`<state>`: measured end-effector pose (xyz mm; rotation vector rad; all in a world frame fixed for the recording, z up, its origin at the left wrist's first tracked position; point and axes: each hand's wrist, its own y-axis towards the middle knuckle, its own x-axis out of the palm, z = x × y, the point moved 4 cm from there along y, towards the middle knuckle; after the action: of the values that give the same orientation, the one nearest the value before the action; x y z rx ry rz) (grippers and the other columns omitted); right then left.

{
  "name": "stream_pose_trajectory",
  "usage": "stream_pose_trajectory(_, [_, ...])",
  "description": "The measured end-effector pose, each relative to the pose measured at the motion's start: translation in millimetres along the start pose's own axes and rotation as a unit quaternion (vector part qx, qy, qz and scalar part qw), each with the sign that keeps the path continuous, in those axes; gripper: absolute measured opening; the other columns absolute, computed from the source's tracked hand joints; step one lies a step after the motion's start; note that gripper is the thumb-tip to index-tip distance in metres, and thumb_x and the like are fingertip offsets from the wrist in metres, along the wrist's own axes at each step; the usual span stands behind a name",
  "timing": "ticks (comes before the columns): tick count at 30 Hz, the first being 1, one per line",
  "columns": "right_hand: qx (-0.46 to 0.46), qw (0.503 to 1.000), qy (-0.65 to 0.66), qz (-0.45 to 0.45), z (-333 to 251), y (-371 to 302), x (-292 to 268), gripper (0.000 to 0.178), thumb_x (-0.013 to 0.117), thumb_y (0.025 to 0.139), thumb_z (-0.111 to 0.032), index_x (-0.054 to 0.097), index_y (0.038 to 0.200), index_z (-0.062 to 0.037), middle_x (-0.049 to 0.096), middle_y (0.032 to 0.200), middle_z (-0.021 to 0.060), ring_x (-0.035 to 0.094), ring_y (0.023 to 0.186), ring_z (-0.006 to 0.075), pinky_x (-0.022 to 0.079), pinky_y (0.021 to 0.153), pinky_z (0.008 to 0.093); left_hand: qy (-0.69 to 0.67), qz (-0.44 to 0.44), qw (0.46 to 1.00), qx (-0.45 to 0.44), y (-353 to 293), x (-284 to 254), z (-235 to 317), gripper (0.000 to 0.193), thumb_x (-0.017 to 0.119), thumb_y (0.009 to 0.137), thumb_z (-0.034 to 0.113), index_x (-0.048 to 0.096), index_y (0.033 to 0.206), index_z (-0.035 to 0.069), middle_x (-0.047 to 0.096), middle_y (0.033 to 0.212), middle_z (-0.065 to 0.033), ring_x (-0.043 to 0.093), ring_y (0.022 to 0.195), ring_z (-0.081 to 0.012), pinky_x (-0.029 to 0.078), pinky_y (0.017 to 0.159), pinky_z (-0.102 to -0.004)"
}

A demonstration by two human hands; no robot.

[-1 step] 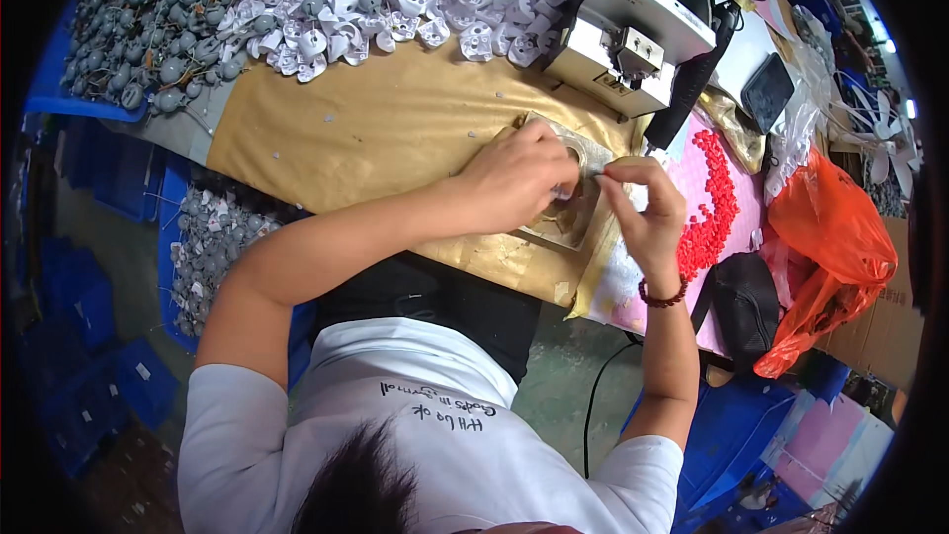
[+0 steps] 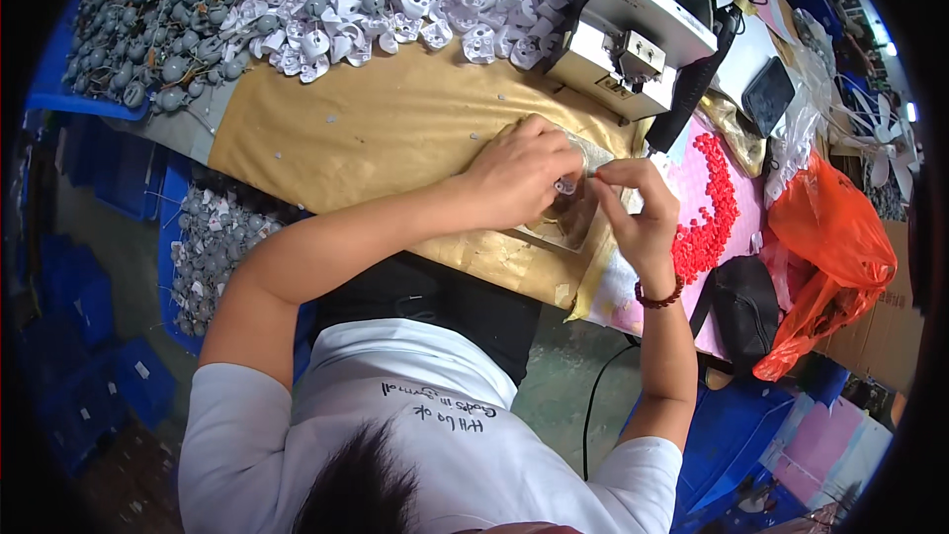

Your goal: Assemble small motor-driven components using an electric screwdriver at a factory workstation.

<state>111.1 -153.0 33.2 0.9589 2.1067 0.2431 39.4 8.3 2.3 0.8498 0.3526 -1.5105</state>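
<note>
Curling over the pale block [image 2: 595,151], the left hand [image 2: 522,171] held a small piece [image 2: 564,186] in its bent fingers, above the block's middle. The piece was too tiny and covered to tell its long way or where it pointed. It looked gray-white and shiny. By the block's right edge, the right hand [image 2: 647,210] had thumb and finger pinched together; what they held was unclear. Red bits [image 2: 719,203] lay right of the block. White parts [image 2: 425,0] were heaped beyond it, to the left.
</note>
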Motion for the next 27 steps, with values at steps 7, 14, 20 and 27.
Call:
stream_pose_trajectory(7, [-0.114, 0.978, -0.153, -0.089, -6.2, 1.8, 32.6, 0.022, 0.075, 0.073, 0.0, 0.065, 0.091, -0.0059, 0.064, 0.091, 0.0067, 0.06, 0.088, 0.0283, 0.048, 0.077, 0.0386, -0.057, 0.069, 0.995, -0.039, -0.5, -32.8, -24.4, 0.048, 0.077, 0.076, 0.018, 0.058, 0.119, 0.009, 0.052, 0.119, -0.0125, 0.046, 0.12, -0.0323, 0.039, 0.102, -0.043])
stream_pose_trajectory(14, [-0.091, 0.976, -0.177, -0.084, -7.6, -8.0, 36.7, 0.024, 0.075, 0.074, -0.001, 0.065, 0.095, -0.0044, 0.062, 0.099, 0.0097, 0.058, 0.095, 0.0309, 0.049, 0.08, 0.0419, 0.319, 0.201, 0.905, -0.197, 7.2, -169.7, -114.9, 0.045, 0.074, 0.079, 0.018, 0.059, 0.121, 0.01, 0.056, 0.119, -0.0117, 0.05, 0.113, -0.035, 0.044, 0.098, -0.0438])
stream_pose_trajectory(20, [-0.007, 0.995, -0.083, -0.055, -7.6, 0.4, 17.5, 0.03, 0.076, 0.078, -0.002, 0.064, 0.106, -0.0014, 0.062, 0.102, 0.0141, 0.06, 0.094, 0.0323, 0.05, 0.081, 0.0392, 0.349, 0.13, 0.914, -0.159, 14.2, -204.0, -125.5, 0.045, 0.075, 0.077, 0.021, 0.06, 0.118, 0.013, 0.061, 0.115, -0.0086, 0.054, 0.111, -0.0364, 0.043, 0.096, -0.0434])
stream_pose_trajectory(27, [-0.032, 0.999, -0.016, 0.03, -39.0, 43.2, -10.9, 0.036, 0.074, 0.081, -0.003, 0.064, 0.115, 0.0005, 0.064, 0.114, 0.0176, 0.063, 0.106, 0.0314, 0.05, 0.091, 0.0366, 0.38, 0.232, 0.889, 0.105, 12.3, -206.7, 14.0, 0.044, 0.081, 0.074, 0.02, 0.059, 0.111, 0.009, 0.061, 0.102, -0.0082, 0.056, 0.096, -0.0297, 0.043, 0.091, -0.0397])
